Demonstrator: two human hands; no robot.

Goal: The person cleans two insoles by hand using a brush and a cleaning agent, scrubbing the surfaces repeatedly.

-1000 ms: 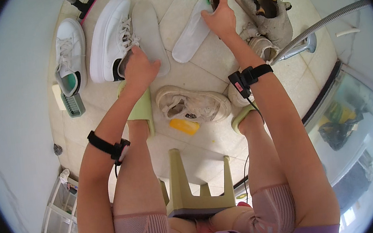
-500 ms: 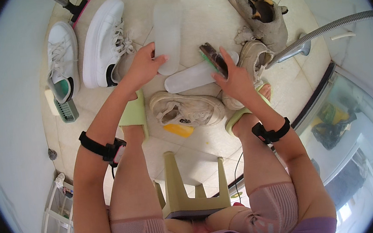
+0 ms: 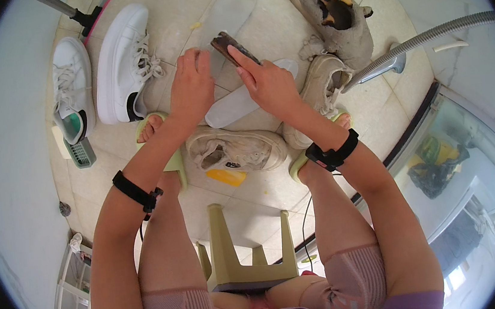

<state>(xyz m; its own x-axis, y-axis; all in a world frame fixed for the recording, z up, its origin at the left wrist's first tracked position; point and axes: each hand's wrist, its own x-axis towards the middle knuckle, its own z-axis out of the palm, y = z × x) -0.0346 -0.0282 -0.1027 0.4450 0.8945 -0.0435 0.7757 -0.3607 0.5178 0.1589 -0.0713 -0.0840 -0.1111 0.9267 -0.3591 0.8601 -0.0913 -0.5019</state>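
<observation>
"Where does the far insole lie from the fingers?"

"Ahead and slightly right of the left hand, flat on the tiled floor. Its long axis runs away from the person, leaning right. The left fingers are nearer, beside its close end."

"Are they gripping it?"

"They look curled; I cannot tell whether they pinch its edge. The right hand's fingers clasp a dark brush above that end. Another insole slants below those fingers."
</observation>
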